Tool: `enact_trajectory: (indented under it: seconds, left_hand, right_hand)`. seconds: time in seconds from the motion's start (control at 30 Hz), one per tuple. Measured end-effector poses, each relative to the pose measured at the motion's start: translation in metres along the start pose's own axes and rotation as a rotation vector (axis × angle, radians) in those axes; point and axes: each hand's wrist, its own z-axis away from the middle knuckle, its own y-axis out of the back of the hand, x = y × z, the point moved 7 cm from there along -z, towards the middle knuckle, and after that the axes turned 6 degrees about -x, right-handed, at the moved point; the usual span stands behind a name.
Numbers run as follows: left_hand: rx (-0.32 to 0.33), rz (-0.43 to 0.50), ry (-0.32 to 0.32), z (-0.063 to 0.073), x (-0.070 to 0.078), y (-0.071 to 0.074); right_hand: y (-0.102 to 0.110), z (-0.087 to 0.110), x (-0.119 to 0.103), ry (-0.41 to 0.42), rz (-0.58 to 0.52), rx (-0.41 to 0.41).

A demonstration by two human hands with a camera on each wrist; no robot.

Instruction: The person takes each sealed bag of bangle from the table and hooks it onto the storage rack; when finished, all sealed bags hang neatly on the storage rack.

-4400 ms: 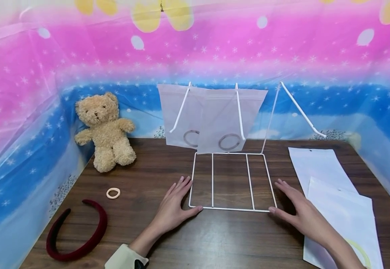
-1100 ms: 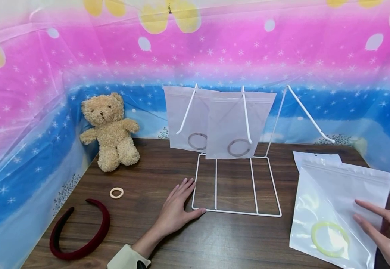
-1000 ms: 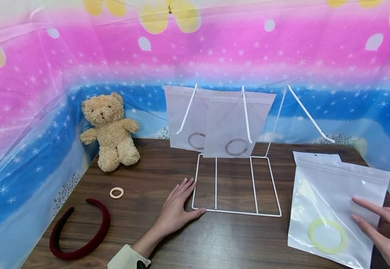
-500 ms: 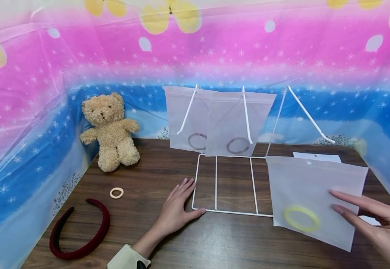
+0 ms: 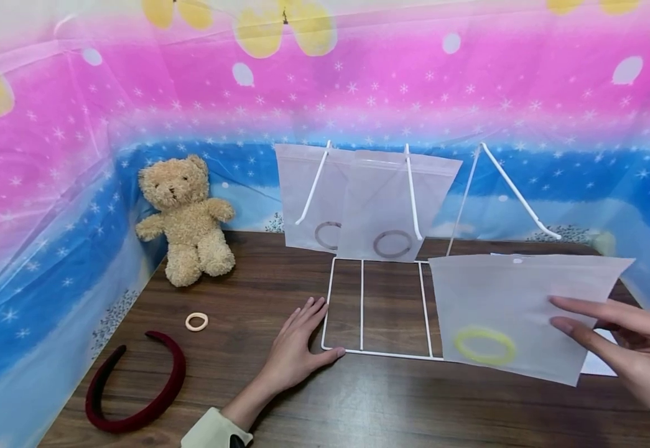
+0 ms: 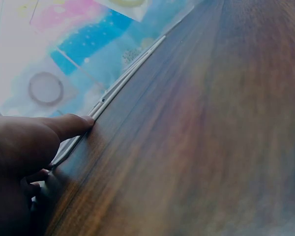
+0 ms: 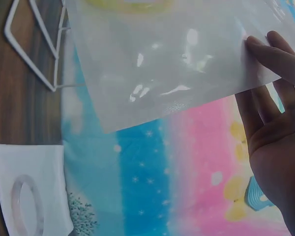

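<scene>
My right hand point(image 5: 640, 351) pinches the right side of a frosted white zip bag point(image 5: 520, 298) between thumb and fingers, holding it up over the table. Inside the bag is a yellow ring point(image 5: 487, 360), and a hang hole shows near its top edge. My left hand point(image 5: 297, 345) rests at the front left corner of a white wire display rack point(image 5: 386, 354), fingers straight along its side and thumb on the front bar. Two similar bags hang from the rack: a left bag point(image 5: 297, 186) and a middle bag point(image 5: 377, 199), each with a brownish ring. The right hook point(image 5: 517, 186) is bare.
Another white bag point(image 7: 44, 164) with a ring lies on the table at the right, mostly hidden in the head view. At the left are a teddy bear point(image 5: 185, 224), a small pale ring point(image 5: 188, 326) and a dark red headband point(image 5: 176, 379). A printed cloth point(image 5: 190, 93) encloses the table.
The right hand has left the rack's right side, taken the bag with the yellow ring from the table and brought it up and left, beside the rack. The left hand has stayed at the rack.
</scene>
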Motion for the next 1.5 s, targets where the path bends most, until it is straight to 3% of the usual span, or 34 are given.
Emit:
enact_trajectory:
  seconds: [0.4, 0.57, 1.03, 1.5]
  left_hand:
    - [0.011, 0.001, -0.009, 0.000, 0.002, 0.001]
    - [0.002, 0.000, 0.002, 0.000, 0.001, 0.001]
    - [0.000, -0.006, 0.010, 0.000, 0.000, 0.000]
    - [0.010, -0.006, 0.002, 0.000, -0.001, 0.000]
  right_hand:
    - [0.011, -0.003, 0.015, 0.043, -0.063, 0.073]
    - [0.017, -0.002, 0.020, 0.057, -0.041, 0.111]
    - [0.017, -0.004, 0.035, -0.031, -0.045, 0.146]
    - [0.015, -0.005, 0.043, -0.039, -0.065, 0.164]
